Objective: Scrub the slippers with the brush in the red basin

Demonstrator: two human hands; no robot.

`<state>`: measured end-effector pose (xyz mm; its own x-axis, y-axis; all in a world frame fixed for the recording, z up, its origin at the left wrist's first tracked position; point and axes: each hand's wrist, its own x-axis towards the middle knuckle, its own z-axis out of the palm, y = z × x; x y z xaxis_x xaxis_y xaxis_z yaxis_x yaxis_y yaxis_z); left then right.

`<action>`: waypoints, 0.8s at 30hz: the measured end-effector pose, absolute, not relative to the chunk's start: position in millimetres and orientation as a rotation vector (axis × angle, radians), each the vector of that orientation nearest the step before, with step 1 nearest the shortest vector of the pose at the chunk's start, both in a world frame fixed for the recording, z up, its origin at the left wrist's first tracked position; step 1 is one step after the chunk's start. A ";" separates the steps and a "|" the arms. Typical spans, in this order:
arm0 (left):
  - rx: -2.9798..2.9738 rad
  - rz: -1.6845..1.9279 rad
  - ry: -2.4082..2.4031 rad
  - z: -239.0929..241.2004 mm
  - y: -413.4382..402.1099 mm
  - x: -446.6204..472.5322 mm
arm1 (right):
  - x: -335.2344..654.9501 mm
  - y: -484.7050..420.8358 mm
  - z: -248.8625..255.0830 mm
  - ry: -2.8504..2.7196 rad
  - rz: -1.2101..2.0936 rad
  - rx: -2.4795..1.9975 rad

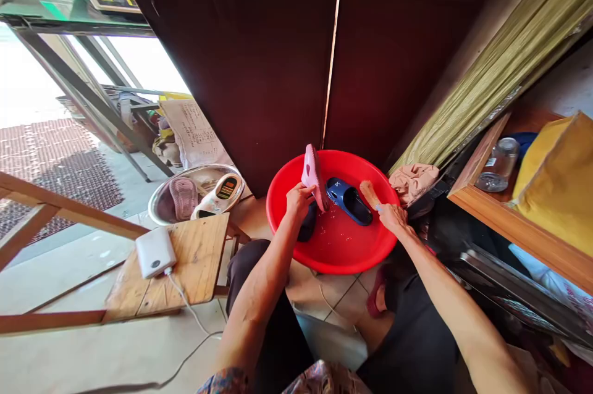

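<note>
My left hand (299,198) is closed around a pink slipper (312,173), holding it on edge above the left side of a red basin (340,265). In my right hand (393,218), at the basin's right rim, is a scrubbing brush (369,194) with a tan head pointing up and left, apart from the slipper. Between the two hands a dark blue slide sandal (349,201) lies tilted in the basin. Another dark item (307,224), probably its mate, sits partly hidden behind my left hand. A little water with bubbles shows on the basin floor.
A metal bowl (156,204) with shoes in it stands to the left. Nearer is a wooden chair seat (197,261) carrying a white power bank (156,252) with a cable. A dark red door (250,73) rises behind the basin. Wooden shelving (523,215) stands right.
</note>
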<state>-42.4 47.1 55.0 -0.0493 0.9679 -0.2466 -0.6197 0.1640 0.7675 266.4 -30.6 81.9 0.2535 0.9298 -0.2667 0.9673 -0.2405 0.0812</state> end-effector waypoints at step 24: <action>0.407 1.434 0.981 55.8 42.1 -84.0 | 223.0 -45.6 107.1 2.030 -0.124 1.912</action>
<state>-84.0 42.1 55.8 -0.1488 0.9374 -0.3148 -0.6332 0.1542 0.7585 223.0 -45.6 107.1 -0.0294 0.9508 -0.3083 0.9812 0.0862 0.1724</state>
